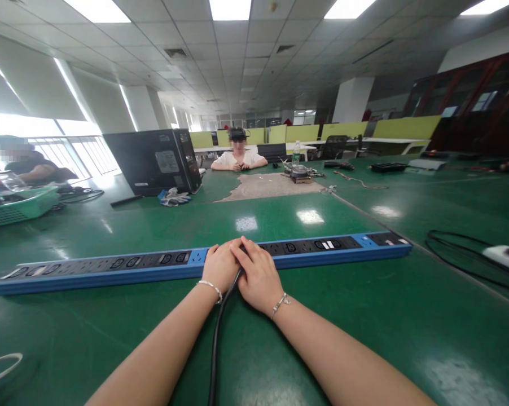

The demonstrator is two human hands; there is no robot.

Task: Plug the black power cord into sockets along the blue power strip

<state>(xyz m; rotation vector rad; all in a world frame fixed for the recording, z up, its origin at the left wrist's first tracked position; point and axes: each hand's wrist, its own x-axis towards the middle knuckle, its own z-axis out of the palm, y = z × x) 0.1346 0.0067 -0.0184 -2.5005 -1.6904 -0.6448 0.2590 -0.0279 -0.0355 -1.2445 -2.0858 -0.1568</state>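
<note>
A long blue power strip with black socket faces lies across the green table in front of me. Over its middle, my left hand and my right hand meet with curled fingers, the fingertips overlapping. A thick black cable rises from the near edge and runs in between both palms. Both hands are closed around the cable's end; whatever is on that end is hidden under the fingers, so I cannot tell whether it sits in a socket.
Behind the strip stand a black computer case and grey-blue gloves. A green basket is at left, with a person beyond it. Another person sits opposite. Black cables and a white power strip lie at right.
</note>
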